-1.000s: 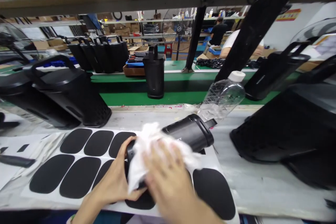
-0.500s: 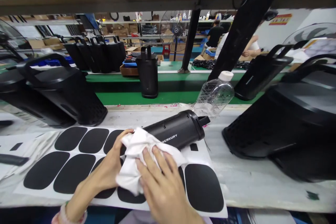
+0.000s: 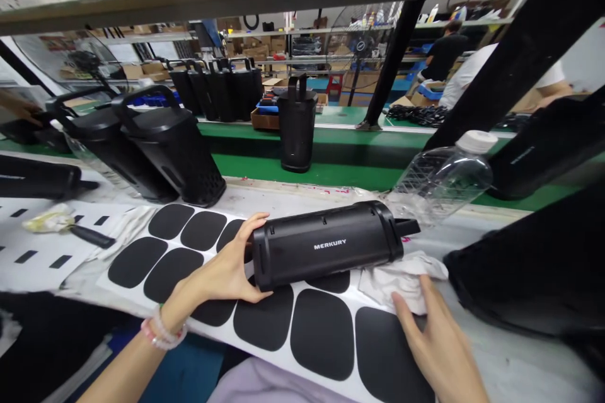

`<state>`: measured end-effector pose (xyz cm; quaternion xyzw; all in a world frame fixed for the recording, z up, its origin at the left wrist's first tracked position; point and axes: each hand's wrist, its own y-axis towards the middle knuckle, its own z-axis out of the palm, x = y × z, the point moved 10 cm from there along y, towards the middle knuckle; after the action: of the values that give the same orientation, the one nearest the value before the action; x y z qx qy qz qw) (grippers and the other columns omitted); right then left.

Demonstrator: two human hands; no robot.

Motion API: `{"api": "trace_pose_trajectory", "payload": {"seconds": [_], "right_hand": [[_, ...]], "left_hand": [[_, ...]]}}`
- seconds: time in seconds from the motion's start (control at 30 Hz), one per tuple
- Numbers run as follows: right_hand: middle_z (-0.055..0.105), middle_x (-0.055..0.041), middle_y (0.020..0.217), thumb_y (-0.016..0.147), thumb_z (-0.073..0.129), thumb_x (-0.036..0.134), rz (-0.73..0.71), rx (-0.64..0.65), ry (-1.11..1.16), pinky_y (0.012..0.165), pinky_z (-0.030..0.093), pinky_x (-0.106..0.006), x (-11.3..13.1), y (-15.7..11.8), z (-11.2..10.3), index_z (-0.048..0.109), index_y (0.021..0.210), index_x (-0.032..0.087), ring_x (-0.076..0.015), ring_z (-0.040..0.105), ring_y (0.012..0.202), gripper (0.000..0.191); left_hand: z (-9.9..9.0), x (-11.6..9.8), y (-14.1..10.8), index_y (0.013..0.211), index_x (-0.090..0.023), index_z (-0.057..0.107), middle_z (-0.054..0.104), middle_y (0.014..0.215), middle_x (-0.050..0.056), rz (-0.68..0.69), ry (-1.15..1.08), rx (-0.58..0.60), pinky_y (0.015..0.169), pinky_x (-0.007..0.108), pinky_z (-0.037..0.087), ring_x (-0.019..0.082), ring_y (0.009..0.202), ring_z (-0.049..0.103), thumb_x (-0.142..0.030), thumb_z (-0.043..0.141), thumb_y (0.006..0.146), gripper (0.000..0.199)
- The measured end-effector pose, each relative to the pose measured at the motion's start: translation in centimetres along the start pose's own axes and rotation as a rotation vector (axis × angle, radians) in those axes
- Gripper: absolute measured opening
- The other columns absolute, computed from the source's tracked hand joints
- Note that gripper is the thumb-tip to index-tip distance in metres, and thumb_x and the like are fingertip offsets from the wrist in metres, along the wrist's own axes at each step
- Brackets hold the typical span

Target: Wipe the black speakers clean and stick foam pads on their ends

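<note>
"Over the sheet (image 3: 136, 298), what is seen?"
"The unit (image 3: 326, 244), held on its side, one end clamped between the left hand's (image 3: 230, 269) thumb and fingers!"
"And the cloth (image 3: 397, 274)?"
"Touched by the right hand (image 3: 442, 340), thumb and forefinger parted; a bottle (image 3: 439, 182) is seen behind."

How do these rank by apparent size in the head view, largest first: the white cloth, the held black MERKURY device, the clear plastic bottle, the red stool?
1. Black MERKURY device
2. Clear plastic bottle
3. White cloth
4. Red stool
The stool stands far back, so its true rank is unsure.
</note>
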<state>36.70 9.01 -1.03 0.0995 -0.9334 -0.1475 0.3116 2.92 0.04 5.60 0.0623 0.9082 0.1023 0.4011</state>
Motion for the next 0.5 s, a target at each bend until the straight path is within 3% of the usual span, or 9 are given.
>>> {"api": "trace_pose_trajectory", "payload": {"seconds": [0.13,0.23,0.3,0.37,0.43,0.5], "right_hand": [[0.069,-0.0149,0.120,0.085,0.047,0.063,0.092,0.044,0.004,0.078,0.058,-0.045,-0.8,0.2,0.4,0.059,0.128,0.016,-0.0335,0.070,0.097,0.065],[0.071,-0.0148,0.116,0.081,0.048,0.066,0.136,0.048,0.056,0.069,0.057,-0.043,-0.9,0.5,-0.1,0.064,0.123,0.015,-0.0298,0.071,0.077,0.068],[0.072,-0.0134,0.112,0.078,0.053,0.065,0.191,0.055,0.097,0.064,0.056,-0.039,-1.1,0.4,-0.4,0.065,0.123,0.015,-0.0252,0.067,0.065,0.068],[0.075,-0.0098,0.094,0.073,0.060,0.061,0.319,0.009,0.148,0.059,0.053,-0.036,-2.0,0.1,-1.1,0.067,0.123,0.015,-0.0214,0.061,0.055,0.068],[0.073,-0.0064,0.079,0.068,0.067,0.056,0.493,-0.131,0.235,0.057,0.052,-0.034,-3.1,-1.0,-2.7,0.069,0.120,0.015,-0.0206,0.059,0.055,0.067],[0.072,-0.0079,0.084,0.068,0.071,0.051,0.600,-0.356,0.370,0.066,0.054,-0.036,-3.6,-2.4,-4.7,0.069,0.121,0.013,-0.0235,0.064,0.067,0.065]], "left_hand": [[-0.4,-0.5,-0.4,0.149,-0.034,0.016,0.022,0.160,0.016,0.069,0.084,-0.012,0.119,0.056,0.026,0.035,0.148,0.026,-0.020,0.083,0.066,0.107],[0.1,-1.0,-1.7,0.147,-0.040,0.022,0.012,0.163,0.012,0.109,0.091,-0.003,0.117,0.059,0.027,0.037,0.150,0.017,-0.021,0.084,0.067,0.103],[0.7,-0.7,-2.5,0.145,-0.039,0.027,0.000,0.165,0.011,0.033,-0.010,-0.032,0.116,0.061,0.027,0.041,0.150,0.013,-0.029,0.090,0.059,0.107],[1.2,0.0,-3.2,0.148,-0.037,0.020,-0.003,0.165,0.014,-0.090,-0.164,-0.108,0.114,0.062,0.029,0.043,0.149,0.018,-0.034,0.092,0.055,0.117],[2.5,0.6,-3.6,0.152,-0.036,0.001,0.015,0.162,0.018,-0.205,-0.281,-0.131,0.111,0.063,0.033,0.041,0.144,0.033,-0.031,0.086,0.062,0.125],[3.8,0.9,-3.8,0.152,-0.035,-0.015,0.039,0.151,0.017,-0.274,-0.301,-0.090,0.108,0.065,0.036,0.038,0.134,0.048,-0.026,0.079,0.067,0.127]]}}
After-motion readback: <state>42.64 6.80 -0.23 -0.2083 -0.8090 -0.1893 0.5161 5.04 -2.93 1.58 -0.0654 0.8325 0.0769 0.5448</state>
